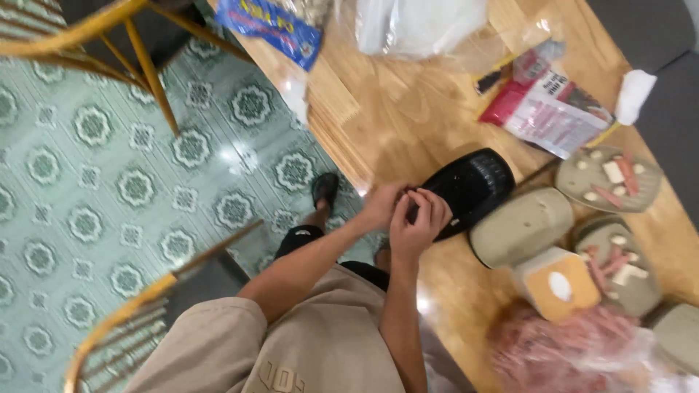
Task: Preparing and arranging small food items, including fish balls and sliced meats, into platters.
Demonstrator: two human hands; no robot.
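A black oval plastic tray [472, 185] lies on the wooden table [393, 116] near its edge. My left hand [380, 207] and my right hand [421, 222] meet at the tray's near rim, fingers pinched together on it. What exactly lies between the fingertips is too small to tell. Just right of the black tray sits a grey-green oval tray [520, 225] that looks turned over.
Two grey-green trays [608, 178] [619, 266] hold pink and white food pieces. A tub with an orange lid [557, 287], a bag of pink sausages [575, 349], a red-and-white packet [546, 109] and clear bags [415, 25] share the table. Yellow chairs [124, 36] [138, 313] stand on the green tiled floor.
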